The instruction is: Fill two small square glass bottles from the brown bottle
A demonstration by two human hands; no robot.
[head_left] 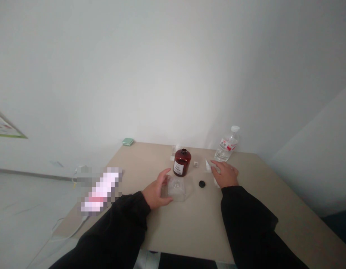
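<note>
My left hand (157, 189) is curved in a C at the left side of a clear square glass container (177, 188), thumb and fingers spread apart. Whether its fingertips touch the container I cannot tell. My right hand (225, 173) hovers over the table with thumb and forefinger apart, close to a small white pointed piece (208, 165). Something pale lies partly hidden under that hand. Between and behind the hands stands an upright brown bottle (182, 164) with a white label and no cap on its neck. A round black cap (202, 184) rests on the table.
A clear plastic water bottle (227, 144) with a white cap stands at the back right. A small clear cube-like piece (196, 164) lies near the brown bottle. On the left are a blurred-out phone (101, 190) with a cable and a green case (127, 141) at the table's corner.
</note>
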